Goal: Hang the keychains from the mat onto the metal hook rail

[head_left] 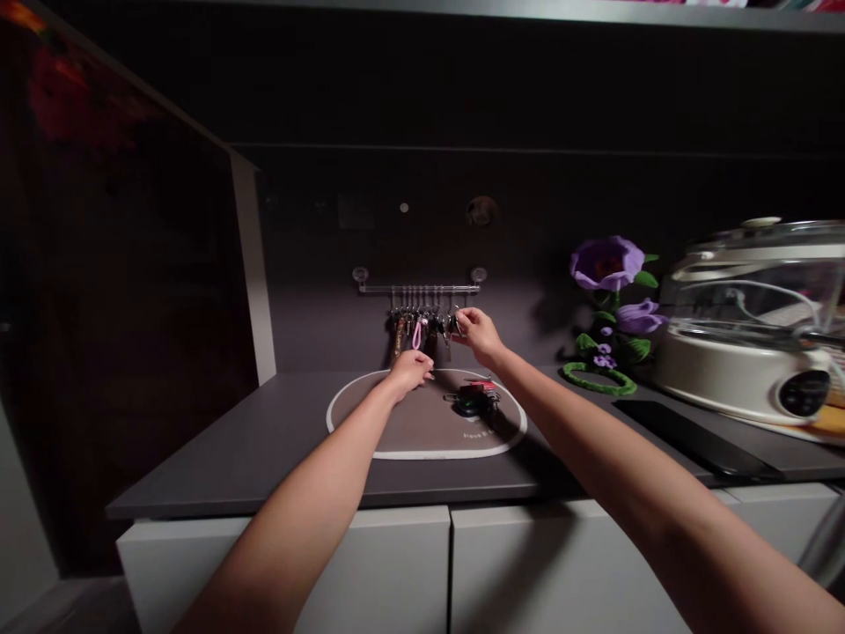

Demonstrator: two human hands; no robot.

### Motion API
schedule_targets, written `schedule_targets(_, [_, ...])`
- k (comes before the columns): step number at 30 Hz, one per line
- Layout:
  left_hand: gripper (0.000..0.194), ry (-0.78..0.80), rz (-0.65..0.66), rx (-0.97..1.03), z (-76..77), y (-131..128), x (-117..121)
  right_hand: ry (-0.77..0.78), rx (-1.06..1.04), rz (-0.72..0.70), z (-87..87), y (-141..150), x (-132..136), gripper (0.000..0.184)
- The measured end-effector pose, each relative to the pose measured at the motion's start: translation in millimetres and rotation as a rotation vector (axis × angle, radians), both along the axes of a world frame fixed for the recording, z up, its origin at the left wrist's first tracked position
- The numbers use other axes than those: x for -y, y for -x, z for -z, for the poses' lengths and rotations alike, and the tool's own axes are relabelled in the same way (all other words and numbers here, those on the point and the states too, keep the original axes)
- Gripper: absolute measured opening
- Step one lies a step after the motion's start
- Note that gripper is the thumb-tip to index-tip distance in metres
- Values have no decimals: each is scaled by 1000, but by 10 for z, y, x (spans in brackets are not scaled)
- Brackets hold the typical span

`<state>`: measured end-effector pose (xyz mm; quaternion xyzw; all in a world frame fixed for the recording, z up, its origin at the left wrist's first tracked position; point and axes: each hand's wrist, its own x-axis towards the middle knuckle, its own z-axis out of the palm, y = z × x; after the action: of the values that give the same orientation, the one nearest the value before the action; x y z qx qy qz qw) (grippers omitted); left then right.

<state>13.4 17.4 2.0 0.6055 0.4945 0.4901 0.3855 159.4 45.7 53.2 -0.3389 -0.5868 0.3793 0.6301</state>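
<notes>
A rail with hooks [417, 288] is fixed to the dark back wall, and several keys [422, 324] hang from it. My right hand [476, 335] reaches up to the rail's right end, its fingers pinched on a key hanging there. My left hand [409, 371] is lower, over the back edge of an oval brown mat [396, 423] with a white border, fingers curled, just below a pink key loop [416, 335]. What it holds, if anything, is hidden. A bunch of keys with a black fob and a red tag [475, 399] lies on the mat.
A dark countertop [264, 449] sits over white cabinet doors [402, 563]. Purple crocheted flowers [611, 304] stand to the right, then a white cooker with a glass lid [753, 326]. A flat black slab [693, 440] lies on the counter. A tall dark panel [112, 291] closes the left side.
</notes>
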Motion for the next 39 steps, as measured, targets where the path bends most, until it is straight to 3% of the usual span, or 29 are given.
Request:
schedule_targets(5, [8, -19, -6, -32, 13, -11, 0, 15, 13, 40, -180, 55, -185, 7])
schedule_targets(11, [8, -10, 11, -52, 9, -20, -14, 59, 28, 86, -239, 129, -334, 6])
schedule_targets(23, [7, -4, -9, -81, 2, -33, -32, 124, -45, 135, -201, 220, -521, 14])
schedule_targets(39, [6, -13, 12, -55, 38, -21, -72, 182, -20, 173, -93, 180, -521, 12])
